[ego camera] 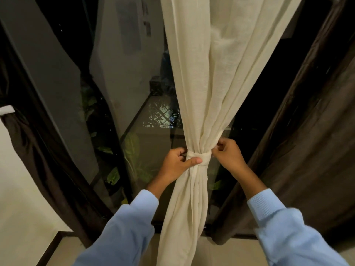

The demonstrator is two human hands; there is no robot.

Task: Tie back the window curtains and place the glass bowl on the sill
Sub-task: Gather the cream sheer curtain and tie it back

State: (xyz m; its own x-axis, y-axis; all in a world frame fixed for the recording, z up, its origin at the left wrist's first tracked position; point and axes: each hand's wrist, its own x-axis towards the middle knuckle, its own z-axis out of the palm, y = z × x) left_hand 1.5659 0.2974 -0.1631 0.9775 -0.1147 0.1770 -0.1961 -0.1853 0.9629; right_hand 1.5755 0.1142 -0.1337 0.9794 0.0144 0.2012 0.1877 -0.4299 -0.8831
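Observation:
A cream sheer curtain [203, 83] hangs down the middle of the window, gathered into a bunch by a cream tie-back band [201, 159] wrapped round it. My left hand [177, 164] grips the band's left side, thumb pressed across its front. My right hand [227, 153] pinches the band and fabric on the right side. Below the band the curtain falls loose to the floor [182, 217]. No glass bowl is in view.
A dark brown curtain [307, 150] hangs at the right. Another brown curtain [38, 150] at the left is held by a white tie [6, 110]. Dark window glass [134, 112] with a black frame stands behind, plants outside. Pale floor lies below [221, 252].

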